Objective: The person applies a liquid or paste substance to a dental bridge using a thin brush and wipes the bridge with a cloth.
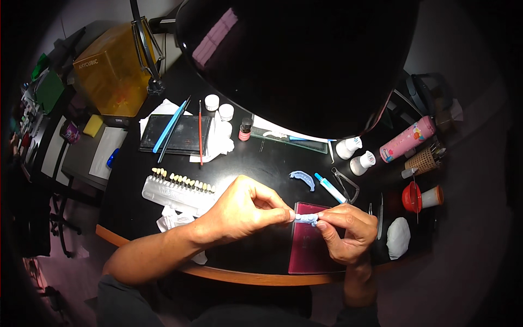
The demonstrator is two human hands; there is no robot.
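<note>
A small pale-blue dental model (pixel 306 218) with tooth shapes is held up between my two hands. My left hand (pixel 242 210) pinches its left end between thumb and forefinger; whether a separate small piece sits in that pinch is hidden by the fingertips. The thumb and fingers of my right hand (pixel 350 231) grip the other end. Beneath them lies a dark magenta plate (pixel 305 250) near the table edge. Just beyond are a curved blue dental arch piece (pixel 303 179), a white-and-blue syringe-like tube (pixel 331 189) and a metal caliper (pixel 348 185).
A tooth shade guide (pixel 177 193) lies behind my left forearm. Farther back are a black slab (pixel 177 136) with brushes, white jars (pixel 212 102) and a red-labelled bottle (pixel 245 129). White bottles (pixel 362 162) and a pink flask (pixel 407 139) stand right. A large black lamp (pixel 299 60) overhangs the table.
</note>
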